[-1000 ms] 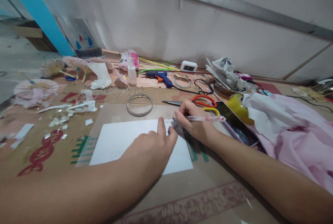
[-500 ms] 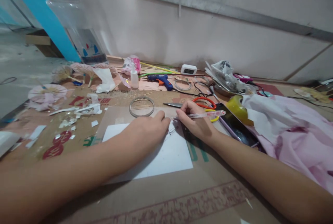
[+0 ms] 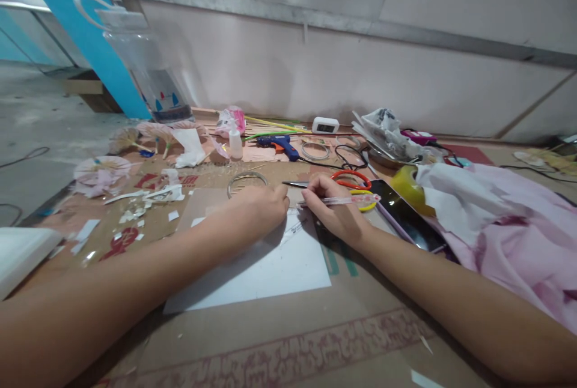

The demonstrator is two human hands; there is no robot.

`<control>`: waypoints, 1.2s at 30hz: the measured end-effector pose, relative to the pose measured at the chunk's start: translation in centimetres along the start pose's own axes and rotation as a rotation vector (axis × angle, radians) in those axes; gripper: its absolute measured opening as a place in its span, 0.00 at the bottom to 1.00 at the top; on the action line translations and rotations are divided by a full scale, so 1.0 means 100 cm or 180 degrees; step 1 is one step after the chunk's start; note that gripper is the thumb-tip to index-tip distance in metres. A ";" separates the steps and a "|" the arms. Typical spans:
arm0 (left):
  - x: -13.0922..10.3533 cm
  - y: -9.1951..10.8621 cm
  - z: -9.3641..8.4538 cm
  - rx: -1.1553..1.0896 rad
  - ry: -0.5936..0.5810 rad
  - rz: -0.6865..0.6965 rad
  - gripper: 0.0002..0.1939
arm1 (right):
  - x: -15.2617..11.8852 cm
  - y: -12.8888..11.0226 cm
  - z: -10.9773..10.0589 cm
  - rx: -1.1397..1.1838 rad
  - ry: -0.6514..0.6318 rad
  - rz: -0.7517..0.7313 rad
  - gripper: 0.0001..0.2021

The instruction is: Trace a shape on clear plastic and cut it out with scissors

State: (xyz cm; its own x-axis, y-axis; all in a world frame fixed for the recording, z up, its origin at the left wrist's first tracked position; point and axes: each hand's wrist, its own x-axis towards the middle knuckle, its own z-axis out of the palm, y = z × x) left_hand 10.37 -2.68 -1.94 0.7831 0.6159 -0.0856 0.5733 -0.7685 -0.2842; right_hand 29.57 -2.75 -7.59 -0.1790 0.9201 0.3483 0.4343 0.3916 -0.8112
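Note:
A white sheet of paper (image 3: 270, 274) lies on the cardboard-covered table, with small dark marks near its upper right. My left hand (image 3: 259, 208) rests on the upper part of the sheet with its fingers curled; whether they pinch anything is hidden. Held in the closed fingers of my right hand (image 3: 331, 205) is a clear and pink pen (image 3: 349, 200), its tip near the sheet's upper right edge. Scissors with red and yellow handles (image 3: 351, 179) lie just behind my right hand. Partly behind my left hand is a grey ring (image 3: 247, 176) with thin sticks inside.
A phone (image 3: 406, 217), yellow tape (image 3: 411, 187) and pink cloth (image 3: 509, 226) lie at the right. Behind are a blue glue gun (image 3: 282, 146), a small bottle (image 3: 235, 143) and a white clock (image 3: 325, 125). Paper scraps (image 3: 169, 194) and a large jug (image 3: 153, 69) are at the left.
The camera view has shifted slightly. My left hand has moved a little up and left, now covering more of the grey ring. My right hand still holds the pen in nearly the same place.

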 end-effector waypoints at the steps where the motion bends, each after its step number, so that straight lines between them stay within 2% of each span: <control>1: 0.002 0.000 0.002 0.0123 0.0056 0.0079 0.18 | 0.000 0.000 0.000 0.0011 0.0003 -0.0011 0.09; 5: 0.009 -0.002 0.011 0.0350 0.0365 0.0266 0.17 | 0.000 -0.001 -0.001 0.0018 0.0006 -0.0062 0.09; 8: 0.012 -0.008 0.015 0.0361 0.0367 0.0371 0.15 | 0.000 0.000 -0.001 0.0001 0.0015 -0.0066 0.09; 11: 0.010 -0.021 0.012 0.0368 0.0369 0.0488 0.12 | 0.000 0.002 -0.001 -0.0053 0.0056 -0.0054 0.10; 13: 0.005 -0.033 0.004 0.0415 0.0402 0.0422 0.12 | 0.000 0.001 -0.002 -0.0071 0.0069 -0.0052 0.10; 15: -0.002 -0.044 -0.007 0.0482 0.0372 0.0028 0.12 | 0.000 0.001 -0.002 -0.0081 0.0053 -0.0062 0.10; 17: -0.006 -0.054 -0.015 0.0473 0.0066 -0.0489 0.13 | 0.000 0.000 -0.002 -0.0090 0.0038 -0.0070 0.10; 20: -0.005 -0.065 -0.013 0.0334 -0.0267 -0.0745 0.11 | 0.000 0.001 -0.002 -0.0115 0.0046 -0.0032 0.10; 26: 0.001 -0.081 0.015 0.0161 -0.0175 -0.0729 0.14 | -0.001 0.000 -0.004 -0.0302 0.0026 -0.0071 0.09; 31: -0.003 -0.083 0.015 0.0200 -0.0039 -0.0706 0.13 | -0.001 -0.002 -0.004 -0.0256 -0.0050 -0.0026 0.09; 36: -0.006 -0.076 0.014 -0.0127 -0.0106 -0.0759 0.11 | -0.001 -0.003 -0.004 -0.0284 -0.0089 -0.0031 0.09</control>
State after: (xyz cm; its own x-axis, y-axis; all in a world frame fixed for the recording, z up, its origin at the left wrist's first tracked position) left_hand 5.24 3.03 -1.13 0.6165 0.7856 -0.0522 0.7506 -0.6065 -0.2623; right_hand 29.80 -2.98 -7.21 -0.2077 0.9166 0.3416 0.5090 0.3995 -0.7624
